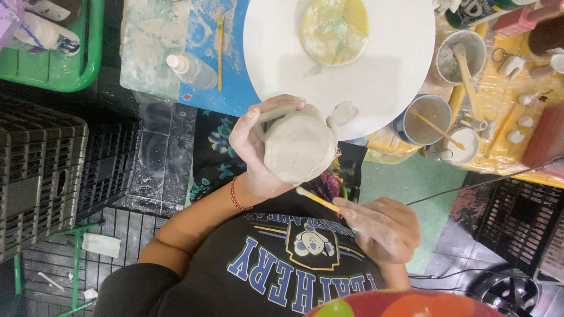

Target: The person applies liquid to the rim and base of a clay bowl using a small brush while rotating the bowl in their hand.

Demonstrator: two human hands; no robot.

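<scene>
The left hand point(254, 154) clamps a grey clay pot point(299, 147), base toward the camera, while the right hand point(382, 229) pinches a thin wooden stick point(318, 199) against its lower edge, beside a clay-smeared tabletop point(153, 64)

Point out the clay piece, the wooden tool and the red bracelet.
clay piece point(299, 149), head view, its flat base.
wooden tool point(317, 199), head view, mid-shaft.
red bracelet point(235, 196), head view, on the wrist.

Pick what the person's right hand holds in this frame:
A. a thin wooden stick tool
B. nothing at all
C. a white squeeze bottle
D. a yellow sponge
A: the right hand grips a thin wooden stick tool, its tip pointed at the grey clay piece that the left hand holds up.
</scene>
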